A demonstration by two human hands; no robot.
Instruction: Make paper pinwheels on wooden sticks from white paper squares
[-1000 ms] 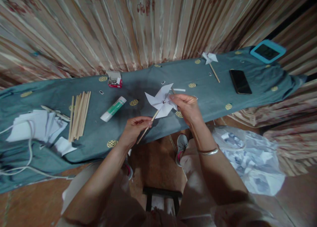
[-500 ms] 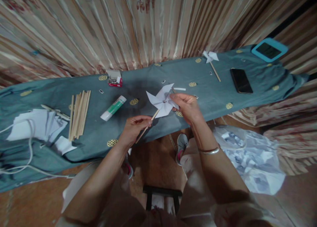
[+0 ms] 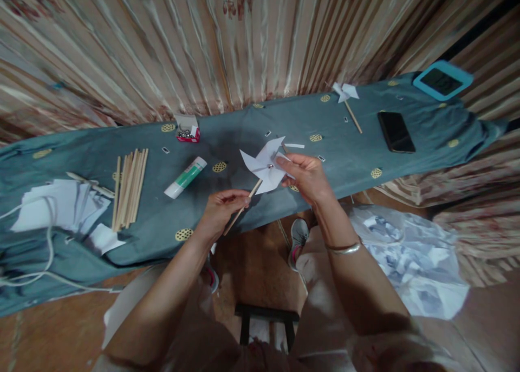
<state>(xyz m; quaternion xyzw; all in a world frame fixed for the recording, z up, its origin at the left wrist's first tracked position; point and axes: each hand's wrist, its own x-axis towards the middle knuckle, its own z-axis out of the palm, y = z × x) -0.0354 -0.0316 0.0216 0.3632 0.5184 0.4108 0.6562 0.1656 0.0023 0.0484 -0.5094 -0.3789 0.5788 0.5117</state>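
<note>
A white paper pinwheel [image 3: 264,163] with a shiny pin at its centre is held above the cloth-covered table. Its wooden stick [image 3: 255,188] slants down to the left, pinched between the thumb and fingers of my left hand [image 3: 222,209]. My right hand [image 3: 304,176] grips the pinwheel's right side, the thumb lying on a paper blade near the pin. Under my right fingers part of that blade is hidden. Beyond the right hand, a narrow white paper strip [image 3: 294,145] lies on the cloth.
On the table [image 3: 239,128] are a glue stick [image 3: 186,178], an open box of pins [image 3: 187,131], wooden sticks [image 3: 130,190], paper sheets [image 3: 60,204], another pinwheel [image 3: 345,92], a phone [image 3: 396,132] and a blue-framed clock [image 3: 442,80]. A plastic bag of paper [image 3: 418,263] stands at right.
My right thumb has slid slightly left and down over the blade, towards the pin. My left hand and the stick have hardly moved.
</note>
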